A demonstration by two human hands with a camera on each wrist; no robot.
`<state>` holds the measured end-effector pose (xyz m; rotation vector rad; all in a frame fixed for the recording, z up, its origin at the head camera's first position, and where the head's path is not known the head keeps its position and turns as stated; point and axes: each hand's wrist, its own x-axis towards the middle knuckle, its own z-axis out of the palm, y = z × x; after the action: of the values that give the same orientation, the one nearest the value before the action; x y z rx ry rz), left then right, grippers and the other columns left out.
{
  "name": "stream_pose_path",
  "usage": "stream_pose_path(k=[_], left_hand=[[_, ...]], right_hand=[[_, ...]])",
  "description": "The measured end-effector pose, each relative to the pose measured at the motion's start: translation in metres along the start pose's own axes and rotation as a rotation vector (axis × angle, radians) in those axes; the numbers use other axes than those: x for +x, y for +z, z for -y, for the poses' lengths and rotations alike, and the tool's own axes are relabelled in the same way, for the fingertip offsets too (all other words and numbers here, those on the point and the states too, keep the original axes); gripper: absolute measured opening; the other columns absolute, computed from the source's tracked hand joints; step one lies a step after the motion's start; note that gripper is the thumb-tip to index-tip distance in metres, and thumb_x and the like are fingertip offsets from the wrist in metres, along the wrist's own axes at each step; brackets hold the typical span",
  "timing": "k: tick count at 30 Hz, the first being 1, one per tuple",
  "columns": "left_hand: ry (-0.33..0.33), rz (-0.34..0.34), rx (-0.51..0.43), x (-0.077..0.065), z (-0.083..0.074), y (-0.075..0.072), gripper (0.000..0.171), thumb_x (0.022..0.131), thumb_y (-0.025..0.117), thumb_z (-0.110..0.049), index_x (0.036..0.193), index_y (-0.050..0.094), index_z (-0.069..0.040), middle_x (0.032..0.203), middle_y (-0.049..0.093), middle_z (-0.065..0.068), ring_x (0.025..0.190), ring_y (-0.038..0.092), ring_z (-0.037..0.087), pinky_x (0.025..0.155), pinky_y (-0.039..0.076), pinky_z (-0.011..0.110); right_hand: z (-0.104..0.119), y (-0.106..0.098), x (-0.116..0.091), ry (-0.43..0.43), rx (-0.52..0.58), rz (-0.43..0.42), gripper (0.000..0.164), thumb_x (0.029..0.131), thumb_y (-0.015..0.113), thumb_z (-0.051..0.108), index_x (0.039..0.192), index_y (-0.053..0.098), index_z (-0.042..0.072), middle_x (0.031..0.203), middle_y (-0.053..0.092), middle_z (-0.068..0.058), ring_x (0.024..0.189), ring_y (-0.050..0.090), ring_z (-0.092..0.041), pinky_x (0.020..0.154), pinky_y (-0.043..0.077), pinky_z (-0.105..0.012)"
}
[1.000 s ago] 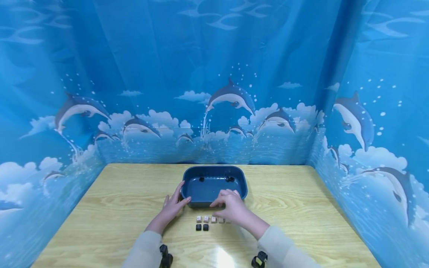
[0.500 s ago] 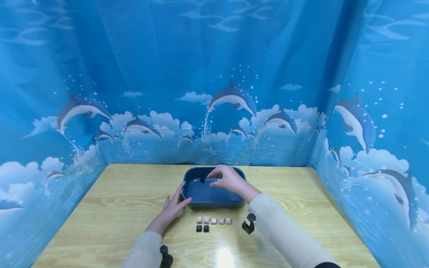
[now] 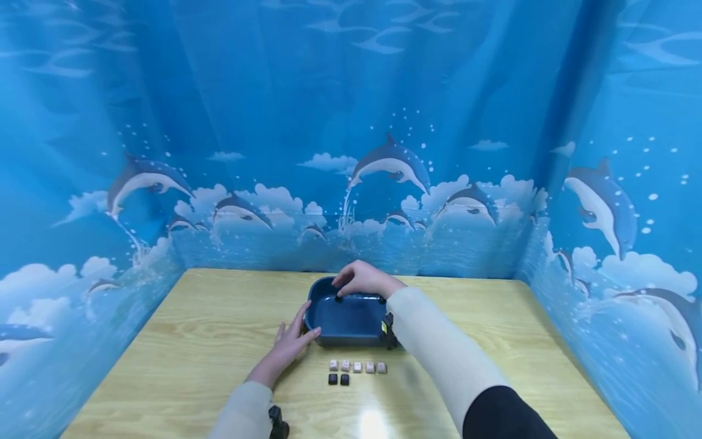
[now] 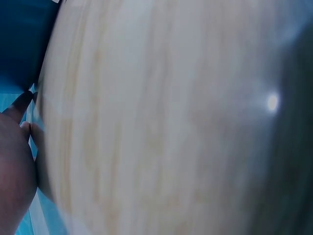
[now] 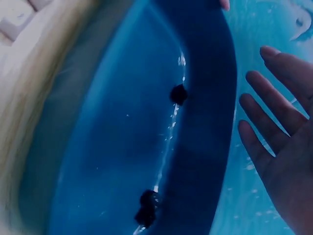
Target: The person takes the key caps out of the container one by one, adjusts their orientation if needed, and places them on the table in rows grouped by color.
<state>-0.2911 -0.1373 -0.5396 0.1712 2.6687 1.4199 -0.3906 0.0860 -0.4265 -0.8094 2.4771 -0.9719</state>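
Dolphin-print curtain (image 3: pixel 263 146) beyond the fingers; wood-grain table (image 3: pixel 219 329) beneath. Between hands, blue bin (image 3: pixel 351 320), its corner touched by the left hand (image 3: pixel 287 349), fingers straight. Over it, right hand (image 3: pixel 364 279), fingers loose (contact hard to judge) near a black piece (image 5: pixel 179 94) inside. Bodyward of the fingertips: five white pieces (image 3: pixel 358 367), two black blocks (image 3: pixel 333 379).

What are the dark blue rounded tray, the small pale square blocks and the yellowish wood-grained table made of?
The dark blue rounded tray: probably glossy plastic, smooth with bright glints; coated metal is possible.
The small pale square blocks: perhaps moulded plastic, neat and matching, but too small to be sure.
The yellowish wood-grained table: shiny wood or wood-look laminate, with grain lines and glare.
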Motion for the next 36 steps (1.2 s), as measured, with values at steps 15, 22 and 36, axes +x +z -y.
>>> stream_pose_path(k=[15,22,36], left_hand=[[-0.005,-0.015,0.001,-0.001,0.001,0.003,0.075,0.096,0.058,-0.04,0.157,0.02,-0.017,0.155,0.027,0.022,0.142,0.022,0.044,0.112,-0.011,0.061],[0.001,-0.009,0.004,0.0,0.001,0.002,0.075,0.097,0.058,-0.041,0.157,0.019,-0.018,0.154,0.028,0.022,0.141,0.023,0.043,0.112,-0.011,0.061],[0.013,-0.005,-0.006,-0.002,0.002,0.0,0.075,0.096,0.058,-0.041,0.157,0.019,-0.018,0.154,0.029,0.021,0.141,0.024,0.043,0.112,-0.01,0.06]], right_hand=[[-0.033,0.018,0.016,0.17,0.087,0.115,0.033,0.089,0.072,0.012,0.122,0.07,0.013,0.123,0.065,-0.002,0.108,0.061,-0.016,0.088,0.053,-0.033],[-0.033,0.022,0.019,0.188,0.063,0.182,0.04,0.088,0.072,0.011,0.128,0.066,0.015,0.13,0.061,-0.003,0.114,0.058,-0.019,0.089,0.053,-0.034],[-0.025,0.023,0.022,0.228,-0.091,0.319,0.04,0.087,0.073,0.019,0.126,0.067,0.027,0.143,0.049,-0.004,0.125,0.05,-0.019,0.096,0.047,-0.033]])
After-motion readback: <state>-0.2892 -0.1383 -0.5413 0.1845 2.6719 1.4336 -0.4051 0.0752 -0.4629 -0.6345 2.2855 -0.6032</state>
